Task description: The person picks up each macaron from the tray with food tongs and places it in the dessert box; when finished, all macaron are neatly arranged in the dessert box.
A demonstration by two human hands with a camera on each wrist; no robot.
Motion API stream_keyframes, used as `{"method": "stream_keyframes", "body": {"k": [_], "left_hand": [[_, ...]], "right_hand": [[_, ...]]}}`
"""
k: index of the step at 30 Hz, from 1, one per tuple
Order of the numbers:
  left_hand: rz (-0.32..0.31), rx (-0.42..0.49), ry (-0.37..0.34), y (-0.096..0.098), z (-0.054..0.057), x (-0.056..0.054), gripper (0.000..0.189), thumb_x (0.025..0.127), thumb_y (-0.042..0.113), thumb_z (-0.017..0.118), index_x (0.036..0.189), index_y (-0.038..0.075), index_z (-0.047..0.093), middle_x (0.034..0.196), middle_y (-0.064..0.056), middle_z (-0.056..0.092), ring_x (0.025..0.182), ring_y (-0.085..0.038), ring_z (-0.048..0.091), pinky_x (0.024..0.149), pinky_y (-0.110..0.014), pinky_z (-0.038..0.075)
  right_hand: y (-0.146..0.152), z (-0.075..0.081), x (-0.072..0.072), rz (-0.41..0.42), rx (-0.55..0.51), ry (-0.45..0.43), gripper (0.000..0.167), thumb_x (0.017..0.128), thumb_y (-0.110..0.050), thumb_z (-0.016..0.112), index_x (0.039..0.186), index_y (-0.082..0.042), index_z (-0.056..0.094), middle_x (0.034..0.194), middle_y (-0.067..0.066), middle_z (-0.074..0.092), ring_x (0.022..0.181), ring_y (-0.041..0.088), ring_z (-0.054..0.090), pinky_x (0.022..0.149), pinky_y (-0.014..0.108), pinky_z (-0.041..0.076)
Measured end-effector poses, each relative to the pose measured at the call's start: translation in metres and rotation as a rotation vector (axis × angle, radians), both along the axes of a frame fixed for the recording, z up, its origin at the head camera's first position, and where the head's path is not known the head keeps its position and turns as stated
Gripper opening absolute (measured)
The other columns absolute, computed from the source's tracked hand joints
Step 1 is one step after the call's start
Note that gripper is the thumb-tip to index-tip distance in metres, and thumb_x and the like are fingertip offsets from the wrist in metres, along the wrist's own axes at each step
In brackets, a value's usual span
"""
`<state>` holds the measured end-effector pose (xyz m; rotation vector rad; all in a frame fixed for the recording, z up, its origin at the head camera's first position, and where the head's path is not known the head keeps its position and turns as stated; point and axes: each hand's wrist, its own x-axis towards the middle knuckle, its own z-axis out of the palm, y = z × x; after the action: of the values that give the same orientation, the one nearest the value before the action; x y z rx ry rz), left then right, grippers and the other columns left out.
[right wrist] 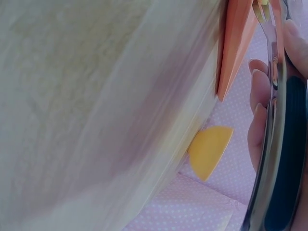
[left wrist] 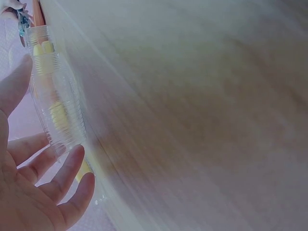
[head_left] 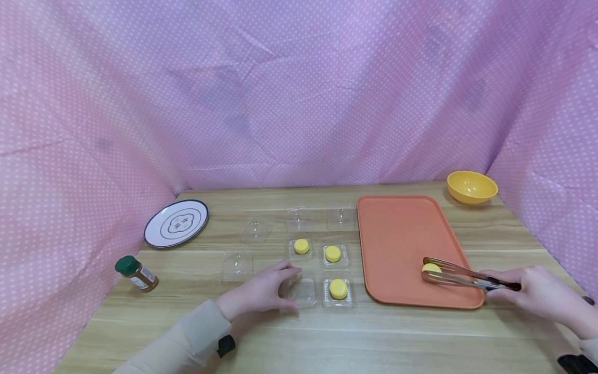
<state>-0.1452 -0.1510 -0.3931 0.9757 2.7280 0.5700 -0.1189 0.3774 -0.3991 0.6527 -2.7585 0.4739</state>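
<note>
While your right hand grips the tongs, long axis nearly crosswise, tips pointing left, slightly away, around a yellow disc, over the orange tray, near right, your left hand, fingers loosely spread, beside a clear box

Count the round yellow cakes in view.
4. Three round yellow cakes sit in clear plastic containers: far left, far right and near right. The fourth is between metal tongs, on or just above the orange rectangular tray.
</note>
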Motion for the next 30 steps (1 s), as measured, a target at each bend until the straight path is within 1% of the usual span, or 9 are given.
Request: {"method": "stream_keyframes", "body": {"k": [2, 5, 7, 11, 14, 18, 24, 30], "left_hand": [[-0.002, 0.004, 0.002, 0.0, 0.0, 0.0, 0.078, 0.073, 0.04, 0.079, 0.134, 0.001, 0.05, 0.116, -0.001, 0.053, 0.092, -0.01, 0.051, 0.084, -0.027, 0.049], [0.0, 0.006, 0.0, 0.0, 0.001, 0.0, 0.078, 0.073, 0.041, 0.078, 0.134, 0.001, 0.05, 0.117, -0.001, 0.053, 0.093, -0.01, 0.051, 0.084, -0.028, 0.049], [-0.001, 0.006, 0.001, 0.0, 0.001, 0.0, 0.078, 0.073, 0.041, 0.078, 0.134, 0.001, 0.05, 0.117, -0.001, 0.054, 0.093, -0.01, 0.052, 0.084, -0.028, 0.049], [-0.003, 0.003, 0.006, 0.0, 0.0, 0.0, 0.078, 0.073, 0.042, 0.078, 0.134, 0.002, 0.051, 0.117, -0.001, 0.054, 0.093, -0.011, 0.052, 0.084, -0.027, 0.049], [-0.003, 0.005, 0.006, 0.0, 0.001, 0.0, 0.078, 0.073, 0.042, 0.078, 0.134, 0.002, 0.051, 0.117, -0.001, 0.054, 0.093, -0.011, 0.052, 0.084, -0.027, 0.049], [-0.003, 0.006, 0.005, 0.0, 0.001, 0.0, 0.078, 0.073, 0.042, 0.078, 0.134, 0.002, 0.051, 0.116, -0.001, 0.054, 0.092, -0.011, 0.052, 0.082, -0.027, 0.049], [-0.003, 0.001, 0.014, 0.0, 0.002, 0.001, 0.078, 0.073, 0.041, 0.079, 0.134, 0.001, 0.051, 0.115, -0.002, 0.054, 0.091, -0.011, 0.052, 0.081, -0.027, 0.049], [0.002, 0.003, 0.01, 0.0, 0.002, 0.001, 0.077, 0.073, 0.041, 0.079, 0.134, 0.002, 0.051, 0.116, -0.002, 0.054, 0.092, -0.012, 0.052, 0.082, -0.027, 0.049]], "right_hand": [[0.0, -0.001, -0.001, 0.005, 0.018, 0.026, 0.04, 0.059, -0.017, 0.086, 0.098, -0.02, 0.076, 0.075, -0.014, 0.065, 0.056, -0.01, 0.032, 0.044, 0.009, 0.023], [-0.001, -0.001, -0.003, 0.01, 0.032, 0.054, 0.041, 0.058, -0.017, 0.086, 0.097, -0.018, 0.076, 0.076, -0.009, 0.068, 0.058, -0.009, 0.035, 0.046, 0.009, 0.024], [-0.002, -0.001, -0.003, 0.02, 0.027, 0.077, 0.041, 0.057, -0.016, 0.087, 0.096, -0.017, 0.076, 0.076, -0.008, 0.069, 0.058, -0.01, 0.034, 0.045, 0.008, 0.023], [-0.005, 0.0, -0.005, 0.049, -0.011, 0.1, 0.042, 0.055, -0.014, 0.087, 0.095, -0.016, 0.076, 0.076, -0.014, 0.067, 0.054, -0.011, 0.03, 0.043, 0.007, 0.021], [-0.006, 0.0, -0.006, 0.059, -0.027, 0.097, 0.042, 0.056, -0.015, 0.087, 0.096, -0.016, 0.076, 0.076, -0.018, 0.065, 0.053, -0.011, 0.029, 0.042, 0.007, 0.019], [-0.009, 0.001, -0.006, 0.055, -0.016, 0.097, 0.041, 0.057, -0.016, 0.087, 0.096, -0.014, 0.076, 0.075, -0.018, 0.064, 0.053, -0.011, 0.029, 0.042, 0.007, 0.019], [-0.017, 0.003, -0.006, 0.047, 0.004, 0.107, 0.04, 0.057, -0.016, 0.087, 0.095, -0.011, 0.075, 0.073, -0.013, 0.067, 0.056, -0.01, 0.033, 0.045, 0.008, 0.022], [-0.026, 0.004, -0.006, 0.067, -0.016, 0.101, 0.04, 0.058, -0.014, 0.086, 0.095, -0.011, 0.074, 0.071, -0.019, 0.061, 0.053, -0.011, 0.03, 0.044, 0.008, 0.021]]}}
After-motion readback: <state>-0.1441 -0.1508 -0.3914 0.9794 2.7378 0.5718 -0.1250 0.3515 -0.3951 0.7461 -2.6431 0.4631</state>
